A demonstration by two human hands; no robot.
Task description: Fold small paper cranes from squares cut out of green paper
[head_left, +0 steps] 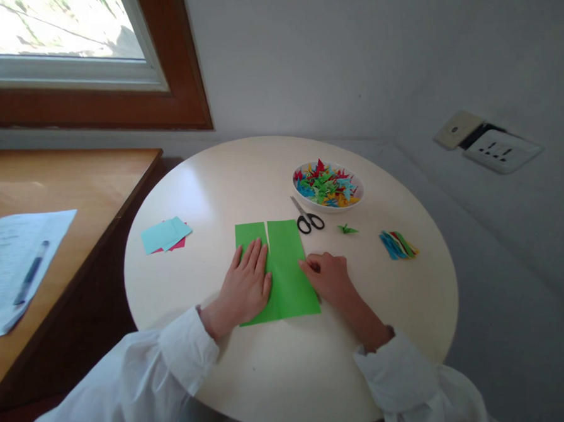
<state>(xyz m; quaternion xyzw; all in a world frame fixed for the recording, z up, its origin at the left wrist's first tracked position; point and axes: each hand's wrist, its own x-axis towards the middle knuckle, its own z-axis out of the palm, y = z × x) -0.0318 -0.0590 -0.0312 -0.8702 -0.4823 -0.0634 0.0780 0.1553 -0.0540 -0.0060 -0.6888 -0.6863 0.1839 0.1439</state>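
Observation:
A green sheet of paper [290,280] lies on the round white table, with a slit running from its far edge toward the middle. My left hand [245,285] rests flat on the sheet's left part, fingers stretched out. At the right edge, my right hand [330,274] pinches the paper between thumb and fingers. Just beyond the sheet's far right corner lie scissors [305,219] with black handles. A small folded green paper crane [347,229] sits to the right of them.
A white bowl [329,205] full of colourful folded paper cranes stands at the back. Paper strips [398,245] lie at the right, light-blue paper pieces [163,235] over red at the left. Beyond is a wooden desk [110,173] with written sheets [46,226] and a pen [32,272].

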